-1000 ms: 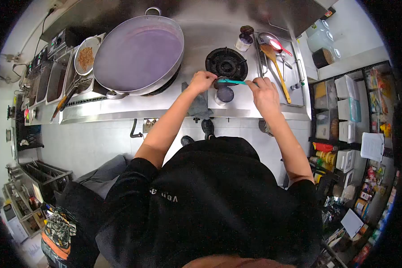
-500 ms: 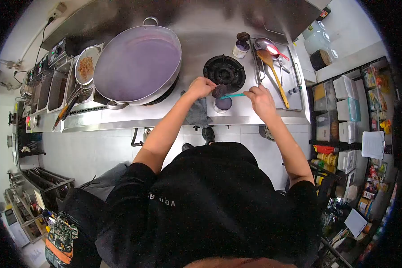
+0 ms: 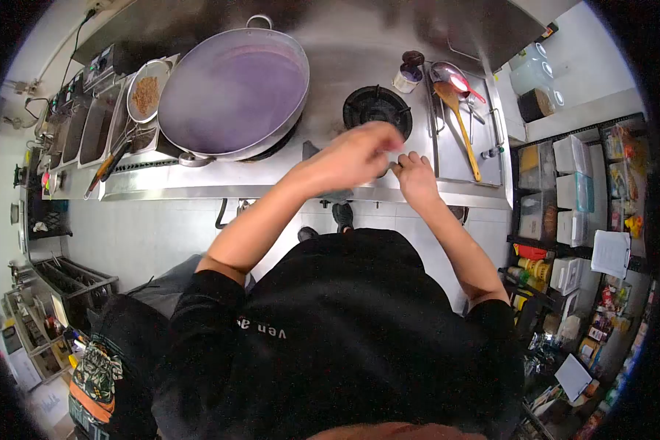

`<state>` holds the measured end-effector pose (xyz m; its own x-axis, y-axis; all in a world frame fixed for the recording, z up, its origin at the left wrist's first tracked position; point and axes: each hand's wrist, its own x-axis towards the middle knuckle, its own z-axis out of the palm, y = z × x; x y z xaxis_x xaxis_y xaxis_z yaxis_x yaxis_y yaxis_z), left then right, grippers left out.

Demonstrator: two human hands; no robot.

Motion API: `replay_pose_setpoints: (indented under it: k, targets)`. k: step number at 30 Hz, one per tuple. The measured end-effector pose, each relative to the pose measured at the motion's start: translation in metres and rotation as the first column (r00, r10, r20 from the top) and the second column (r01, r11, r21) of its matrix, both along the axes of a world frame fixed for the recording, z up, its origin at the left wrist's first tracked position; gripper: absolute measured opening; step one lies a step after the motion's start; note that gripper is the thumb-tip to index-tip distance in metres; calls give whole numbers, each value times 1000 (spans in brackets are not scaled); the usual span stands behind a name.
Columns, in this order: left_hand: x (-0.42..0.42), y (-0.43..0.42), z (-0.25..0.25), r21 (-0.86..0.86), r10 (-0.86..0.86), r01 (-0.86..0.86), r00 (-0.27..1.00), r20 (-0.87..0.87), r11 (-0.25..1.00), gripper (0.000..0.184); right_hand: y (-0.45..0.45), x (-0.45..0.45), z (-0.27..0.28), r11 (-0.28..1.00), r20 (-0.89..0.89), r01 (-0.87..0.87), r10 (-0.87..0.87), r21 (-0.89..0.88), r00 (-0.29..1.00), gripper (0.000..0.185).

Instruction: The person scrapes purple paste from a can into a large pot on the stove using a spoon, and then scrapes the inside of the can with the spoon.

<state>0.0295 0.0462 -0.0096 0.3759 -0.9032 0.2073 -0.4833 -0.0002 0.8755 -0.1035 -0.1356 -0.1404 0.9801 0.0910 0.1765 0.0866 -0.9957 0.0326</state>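
Note:
My left hand [image 3: 356, 158] is raised over the counter's front, smeared by motion, its fingers beside those of my right hand. My right hand [image 3: 416, 178] has curled, pinched fingers; a pale sliver shows at their tips, apparently the thin teal tool seen there earlier, now mostly hidden. The open can seen earlier below the hands is largely covered by my left hand. Behind the hands sits a black burner [image 3: 378, 108]. Farther back stands another small can [image 3: 407, 78] with its dark lid tipped up.
To the left, a wide pan [image 3: 235, 103] holds steaming purple liquid. Beside it are a strainer with brown bits [image 3: 146, 97] and metal bins. On the right, a wooden spoon [image 3: 458, 128] and a red-handled ladle lie on a tray [image 3: 484, 165]. A grey cloth [image 3: 312, 152] is partly covered.
My left hand has left the dark lid of the front can, rising and moving right across it. My right hand has shifted slightly left and down. The teal tool is now mostly out of sight.

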Motion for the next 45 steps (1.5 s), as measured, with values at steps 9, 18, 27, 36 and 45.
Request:
replay_pose_setpoints:
  k: [9,18,27,36,45]
  targets:
    - [-57,42,173,-555,-433,519,853,291,650,22,4,25,7,984,-127,60,-82,-168,988,15]
    - [-78,52,203,-506,-521,619,783,340,600,26,10,24,12,982,-36,85,-92,-168,995,13]
    - [-54,38,194,-280,-557,641,763,327,714,33,15,22,3,966,-234,259,-255,-13,938,20]
    - [84,-43,-114,422,215,-353,915,340,835,19,23,13,30,991,33,-13,17,-136,999,14]
    - [62,-50,-141,613,302,-437,899,317,658,17,16,9,38,979,-18,-101,99,-179,995,13]
